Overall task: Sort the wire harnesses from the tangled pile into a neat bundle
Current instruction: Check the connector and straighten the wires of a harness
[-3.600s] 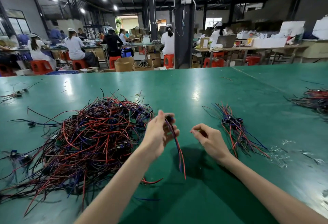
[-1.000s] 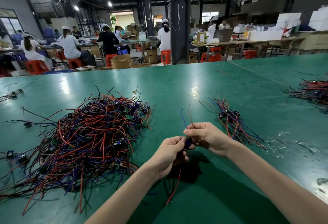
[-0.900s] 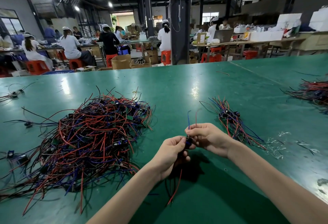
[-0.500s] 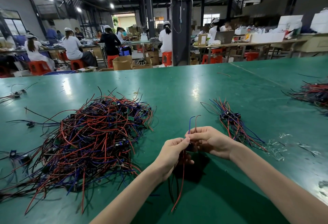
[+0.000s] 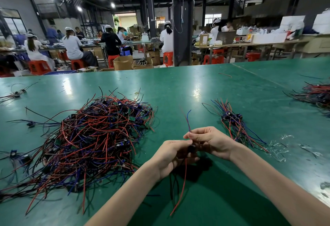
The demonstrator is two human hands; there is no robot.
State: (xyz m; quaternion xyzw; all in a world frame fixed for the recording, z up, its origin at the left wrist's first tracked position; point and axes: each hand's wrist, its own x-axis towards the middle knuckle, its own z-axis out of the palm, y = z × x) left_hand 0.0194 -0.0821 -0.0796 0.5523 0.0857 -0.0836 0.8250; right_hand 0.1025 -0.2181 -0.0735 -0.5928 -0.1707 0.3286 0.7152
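The thin red and black wire tails (image 5: pixel 180 190) of one harness hang nearest, down toward the green work table (image 5: pixel 223 199). Above them the left hand (image 5: pixel 169 156) curls round the harness's small black component (image 5: pixel 192 149). The right hand (image 5: pixel 212 141) pinches its blue and red leads (image 5: pixel 187 121), which stand upward. A hard pull on those leads could strain their joint at the component. The loose tails could snag the big tangled pile of red, blue and black harnesses (image 5: pixel 96 140) just to the left and drag strands out. The small neat bundle of sorted harnesses (image 5: pixel 234 123) lies to the right, near clear plastic scraps (image 5: pixel 278 148) that a careless set-down might sweep in.
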